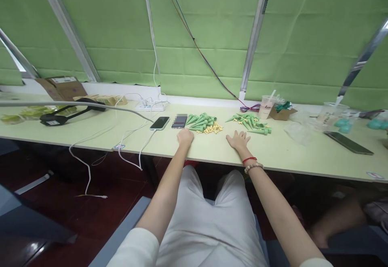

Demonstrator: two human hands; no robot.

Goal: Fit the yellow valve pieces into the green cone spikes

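Observation:
My left hand rests on the table as a closed fist, just in front of a dark phone; nothing shows in it. Beside it lies a heap of green cone-shaped pieces, with small yellow pieces piled at its near right side. My right hand lies flat on the tabletop with its fingers spread, holding nothing. Just beyond its fingertips is a second group of green cones, with a few yellow bits among them.
A charging phone, cables and a power strip are to the left, with a black headset-like device farther out. Rightward stand a plastic cup, a small cardboard box and another phone. A person's leg shows lower right.

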